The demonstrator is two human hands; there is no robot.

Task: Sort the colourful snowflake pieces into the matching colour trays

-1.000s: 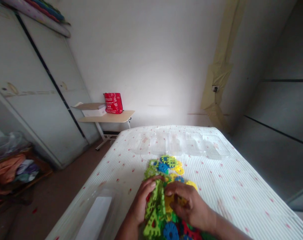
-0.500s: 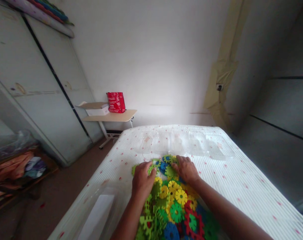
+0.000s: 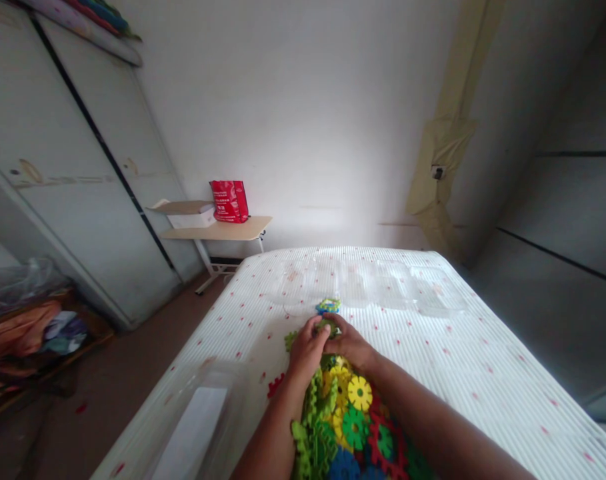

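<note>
Between the left grip [image 3: 305, 352] and right grip [image 3: 353, 348] sit green pieces [image 3: 333, 328].

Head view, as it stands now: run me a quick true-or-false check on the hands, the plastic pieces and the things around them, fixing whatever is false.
1. The left hand and right hand meet around green notched plastic pieces. True.
2. The round yellow notched plastic disc is in the right hand. False: it lies in the pile, nearer the camera than the hands.
3. The clear plastic compartment tray lies beyond the hands. True.
4. The shiny red bag stands beside the tray. False: it stands on the small wood-topped side table.
</note>
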